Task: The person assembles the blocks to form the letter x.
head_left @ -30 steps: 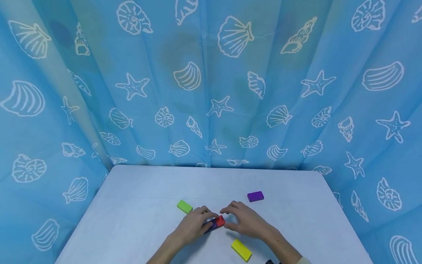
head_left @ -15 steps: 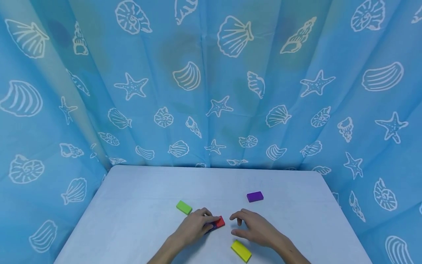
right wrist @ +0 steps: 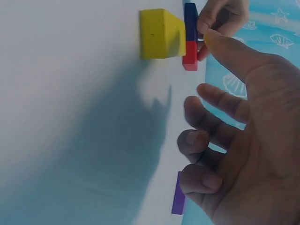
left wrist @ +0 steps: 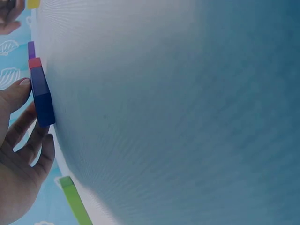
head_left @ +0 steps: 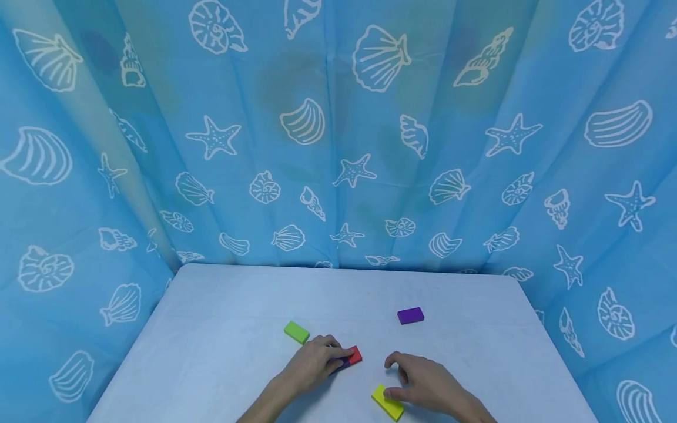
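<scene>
Holding the blue block (left wrist: 39,82) btwn thumb and fingers, the L hand (head_left: 312,364) also lays a forefinger on the red block (head_left: 356,355), which sits end to end w/ the blue one on the side toward the R hand (head_left: 428,382). Can't tell if the blue is one piece or two; its shade darkens toward the L palm. R hand is apart from L, fingers loosely bent, nothing gripped; its thumb is over the yellow block (head_left: 388,405), but the R wrist view shows a gap, so prob. no contact. Green block (head_left: 297,332) lies just beyond the L hand on its outer side, purple block (head_left: 411,316) out past the R fingers, both on the white table (head_left: 238,329).

Risks, as judged: uneven forefinger pressure could skew red or leave a gap vs. blue. A tighter L pinch could twist the row, esp. if blue is two pieces. R thumb landing off-centre could spin or shove yellow, since no finger backs its other side. R hand swinging fast toward L could knock red's free end. A sideways L slide might nudge green, it being so near those fingers
</scene>
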